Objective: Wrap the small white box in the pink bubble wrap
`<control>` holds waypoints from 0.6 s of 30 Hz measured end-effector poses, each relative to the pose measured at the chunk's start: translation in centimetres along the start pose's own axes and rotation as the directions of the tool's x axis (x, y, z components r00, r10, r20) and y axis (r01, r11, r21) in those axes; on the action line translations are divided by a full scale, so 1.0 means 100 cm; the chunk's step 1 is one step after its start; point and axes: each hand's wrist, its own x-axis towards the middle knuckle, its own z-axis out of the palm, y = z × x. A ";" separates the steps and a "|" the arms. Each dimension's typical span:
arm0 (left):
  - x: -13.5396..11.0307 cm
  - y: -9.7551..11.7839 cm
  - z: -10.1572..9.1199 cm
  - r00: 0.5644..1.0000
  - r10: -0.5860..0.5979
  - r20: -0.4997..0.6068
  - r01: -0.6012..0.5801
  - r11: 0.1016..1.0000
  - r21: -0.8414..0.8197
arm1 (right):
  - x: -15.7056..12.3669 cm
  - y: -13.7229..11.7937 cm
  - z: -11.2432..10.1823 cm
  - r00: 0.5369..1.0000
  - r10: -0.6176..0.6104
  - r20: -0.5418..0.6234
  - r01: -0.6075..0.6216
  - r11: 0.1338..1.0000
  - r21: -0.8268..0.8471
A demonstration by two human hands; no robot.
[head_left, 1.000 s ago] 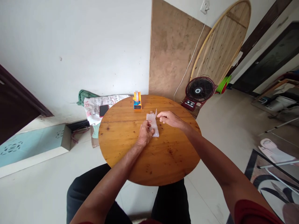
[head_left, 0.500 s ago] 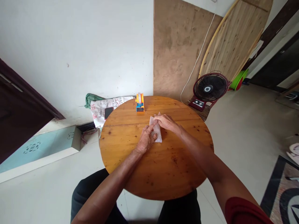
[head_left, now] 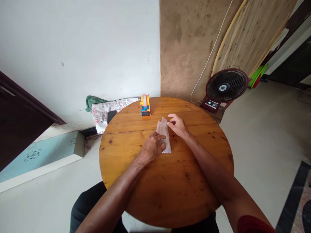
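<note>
A folded, whitish translucent plastic wrap (head_left: 164,129), perhaps bubble wrap, lies lengthwise on the round wooden table (head_left: 126,155). Over its lower left part rests my left hand (head_left: 153,146), its fingers stretched and apart, pressing the wrap down. What is inside the wrap, if anything, cannot be made out. My right hand (head_left: 178,125) hovers at the wrap's upper right edge, fingers loosely curved and apart, holding nothing I can see. Farther back on the table stands an orange and blue tape dispenser (head_left: 145,106) with a roll of tape in it.
A dark red fan (head_left: 224,87) stands beyond the table's right rear edge. At the left rear are a printed white sack (head_left: 98,118) with a dark flat object on it and a green bag (head_left: 93,103). The white wall (head_left: 97,48) rises behind the table.
My right hand has come off the wrap's upper end and moved right, its fingers opening. My left hand has slid a little down the wrap. The view has shifted slightly.
</note>
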 end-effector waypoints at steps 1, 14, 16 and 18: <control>-0.001 -0.001 0.000 1.000 0.006 0.006 -0.005 1.000 -0.017 | 0.001 0.004 -0.002 0.999 0.043 -0.031 -0.042 0.998 0.038; -0.003 -0.002 0.004 0.998 0.056 -0.030 -0.057 0.998 -0.013 | 0.009 -0.010 0.012 0.893 0.405 0.195 -0.424 0.903 0.071; -0.003 -0.002 0.004 0.999 0.045 -0.026 -0.045 0.999 -0.017 | 0.012 -0.014 0.012 0.870 0.442 0.220 -0.465 0.883 0.063; -0.002 -0.003 0.005 0.999 0.040 -0.029 -0.040 0.999 -0.027 | 0.016 -0.016 0.012 0.847 0.469 0.251 -0.497 0.866 0.060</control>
